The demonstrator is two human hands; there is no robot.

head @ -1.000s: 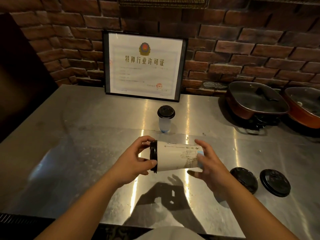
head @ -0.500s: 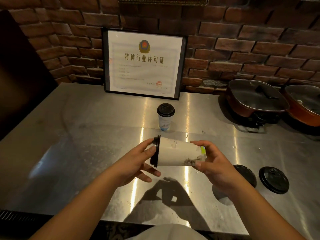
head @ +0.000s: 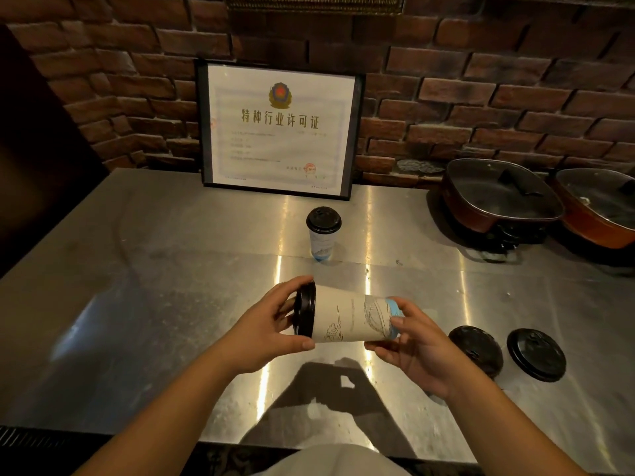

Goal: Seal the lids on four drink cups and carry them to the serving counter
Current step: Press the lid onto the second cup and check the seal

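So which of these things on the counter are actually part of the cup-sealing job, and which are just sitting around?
Part of the job:
- paper cup held sideways between the left hand and right hand, black lid on its left end
- lidded cup standing behind
- two loose black lids on the steel counter

Just lying about:
- framed certificate against the brick wall
- two covered pans
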